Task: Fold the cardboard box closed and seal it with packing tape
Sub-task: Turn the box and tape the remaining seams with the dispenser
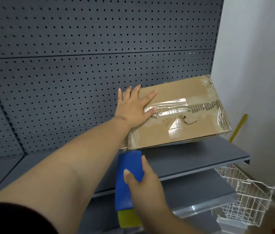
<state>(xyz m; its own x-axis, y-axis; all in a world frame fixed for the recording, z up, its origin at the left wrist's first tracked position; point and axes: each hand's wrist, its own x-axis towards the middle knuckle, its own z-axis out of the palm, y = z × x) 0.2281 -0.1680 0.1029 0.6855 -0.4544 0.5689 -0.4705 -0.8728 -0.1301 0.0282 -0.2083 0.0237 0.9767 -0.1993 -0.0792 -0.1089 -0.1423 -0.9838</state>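
My left hand (133, 105) lies flat on the closed, clear-taped brown cardboard box (175, 114); my right hand (143, 181), at six o'clock, grips the blue tape dispenser (128, 174), seam nearly sealed.

Beyond the fingertips of the left hand (133, 105), spread flat on the cardboard box (179, 114), the pegboard back panel (82, 65) rises close and blocks any reach further in. Past its thumb the box top runs clear to the far end, wrinkled tape (170, 107) and torn card aside. Right of that, the white wall (260, 65) stands near. Ahead of the right hand (147, 181), the blue tape dispenser (128, 178) meets the box's near edge; to its fingers' right, the grey shelf (201, 159) lies bare. Below sits a wire basket (244, 195).
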